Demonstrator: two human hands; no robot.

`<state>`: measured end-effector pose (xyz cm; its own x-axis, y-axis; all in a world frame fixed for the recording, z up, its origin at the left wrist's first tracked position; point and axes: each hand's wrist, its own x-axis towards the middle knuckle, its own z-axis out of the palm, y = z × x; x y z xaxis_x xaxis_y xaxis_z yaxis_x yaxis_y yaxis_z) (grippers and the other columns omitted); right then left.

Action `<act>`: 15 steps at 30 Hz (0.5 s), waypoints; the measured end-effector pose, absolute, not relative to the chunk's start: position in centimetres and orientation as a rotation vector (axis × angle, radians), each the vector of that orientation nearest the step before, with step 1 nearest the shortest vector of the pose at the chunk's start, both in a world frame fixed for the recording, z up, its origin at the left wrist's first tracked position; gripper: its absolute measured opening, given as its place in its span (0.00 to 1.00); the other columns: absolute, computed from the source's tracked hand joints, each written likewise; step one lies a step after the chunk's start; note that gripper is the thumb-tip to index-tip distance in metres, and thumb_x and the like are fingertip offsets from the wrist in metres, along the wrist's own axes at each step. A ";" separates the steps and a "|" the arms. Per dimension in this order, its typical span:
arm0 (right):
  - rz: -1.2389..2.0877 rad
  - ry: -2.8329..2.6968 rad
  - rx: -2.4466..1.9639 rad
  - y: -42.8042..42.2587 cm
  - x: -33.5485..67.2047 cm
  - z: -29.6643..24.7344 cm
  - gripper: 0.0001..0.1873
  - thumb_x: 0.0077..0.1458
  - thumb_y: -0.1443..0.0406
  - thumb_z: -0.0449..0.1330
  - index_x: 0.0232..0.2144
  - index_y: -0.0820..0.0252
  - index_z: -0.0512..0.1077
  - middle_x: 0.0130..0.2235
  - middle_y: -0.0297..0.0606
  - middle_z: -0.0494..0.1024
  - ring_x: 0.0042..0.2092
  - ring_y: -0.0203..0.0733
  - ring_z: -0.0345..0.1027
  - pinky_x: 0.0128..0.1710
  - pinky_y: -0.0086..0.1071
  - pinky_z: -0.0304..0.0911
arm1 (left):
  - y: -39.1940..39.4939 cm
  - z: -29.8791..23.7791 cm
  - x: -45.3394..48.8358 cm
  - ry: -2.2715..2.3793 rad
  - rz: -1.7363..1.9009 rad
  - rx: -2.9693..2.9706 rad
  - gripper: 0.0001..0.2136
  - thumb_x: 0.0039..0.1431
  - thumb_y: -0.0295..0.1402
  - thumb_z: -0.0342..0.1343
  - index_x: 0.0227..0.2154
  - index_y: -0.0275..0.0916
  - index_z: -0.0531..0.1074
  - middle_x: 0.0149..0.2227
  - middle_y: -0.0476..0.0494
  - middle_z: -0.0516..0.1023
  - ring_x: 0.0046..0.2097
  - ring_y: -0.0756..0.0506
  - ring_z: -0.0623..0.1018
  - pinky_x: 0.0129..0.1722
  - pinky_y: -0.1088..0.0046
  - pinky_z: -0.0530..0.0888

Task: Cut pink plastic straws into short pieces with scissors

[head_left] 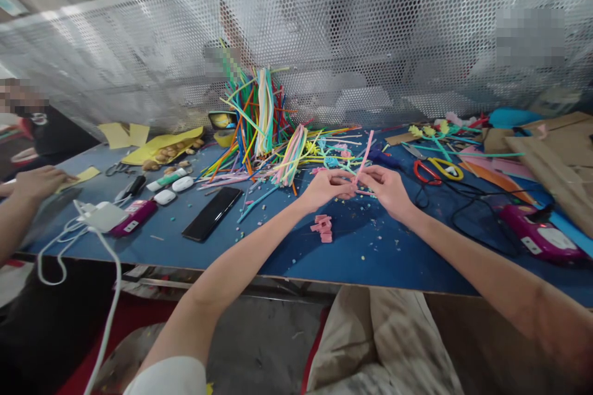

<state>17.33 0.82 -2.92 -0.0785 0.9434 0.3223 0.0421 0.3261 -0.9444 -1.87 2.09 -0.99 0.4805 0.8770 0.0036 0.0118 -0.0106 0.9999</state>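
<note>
A pink pipe cleaner [365, 154] is pinched between my two hands above the blue table, its long end standing up and tilted right. My left hand [327, 188] has its fingers closed on the lower part, and my right hand [386, 190] grips it from the other side. The fingers hide the exact shape of the held part. Just below my hands, a small heap of short pink pieces [323, 228] lies on the table [278, 247]. Behind them rests a loose bundle of pastel pipe cleaners [291, 157].
Many coloured pipe cleaners [250, 117] stand against the perforated metal screen [393, 31]. Scissors [438, 171] and a purple power strip [540, 234] with black cables lie right. A black phone [212, 214] and white charger [102, 216] lie left. Another person's hand [39, 184] is far left.
</note>
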 end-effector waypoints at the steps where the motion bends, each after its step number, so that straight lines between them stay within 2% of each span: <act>1: 0.915 -1.466 -0.979 1.1 17.7 -2.6 0.14 0.56 0.51 0.61 0.35 0.54 0.76 0.38 0.37 0.82 0.38 0.44 0.76 0.41 0.39 0.73 | 2.2 -1.0 -1.9 0.843 0.839 1.418 0.24 0.47 0.38 0.71 0.46 0.31 0.75 0.35 0.37 0.83 0.34 0.46 0.82 0.41 0.66 0.79; 3: 0.735 -1.534 -1.034 1.9 19.2 -1.8 0.17 0.60 0.51 0.55 0.36 0.56 0.77 0.38 0.38 0.82 0.35 0.43 0.75 0.39 0.38 0.71 | 2.4 -1.1 -2.0 0.854 0.869 1.418 0.24 0.46 0.39 0.71 0.44 0.31 0.76 0.34 0.37 0.82 0.35 0.46 0.82 0.42 0.66 0.79; 5: 0.511 -1.632 -1.165 3.1 21.8 -1.1 0.16 0.60 0.53 0.55 0.36 0.57 0.76 0.36 0.40 0.82 0.34 0.43 0.74 0.39 0.38 0.70 | 2.7 -1.2 -2.2 0.868 0.899 1.422 0.22 0.46 0.39 0.71 0.41 0.30 0.77 0.33 0.38 0.82 0.35 0.46 0.82 0.42 0.67 0.79; 9: -0.036 -1.834 -1.697 5.8 28.6 -1.2 0.15 0.56 0.61 0.57 0.42 0.62 0.76 0.39 0.46 0.81 0.42 0.50 0.75 0.48 0.42 0.65 | 3.0 -1.6 -2.5 0.871 0.934 1.415 0.21 0.46 0.40 0.71 0.39 0.31 0.78 0.34 0.38 0.82 0.36 0.46 0.82 0.42 0.68 0.79; 12: -0.194 -1.914 -2.130 7.2 32.1 -2.3 0.23 0.54 0.61 0.58 0.49 0.72 0.73 0.46 0.61 0.78 0.49 0.59 0.72 0.48 0.46 0.63 | 3.0 -1.5 -2.5 0.878 0.947 1.418 0.20 0.46 0.40 0.71 0.39 0.31 0.78 0.34 0.39 0.82 0.36 0.46 0.82 0.42 0.68 0.79; 15: -0.186 -1.982 -2.333 8.2 33.2 -3.3 0.24 0.54 0.59 0.57 0.47 0.75 0.74 0.44 0.65 0.77 0.49 0.62 0.71 0.46 0.46 0.62 | 2.9 -1.2 -2.5 0.887 0.933 1.436 0.20 0.47 0.40 0.70 0.39 0.30 0.78 0.34 0.38 0.82 0.36 0.46 0.82 0.42 0.68 0.79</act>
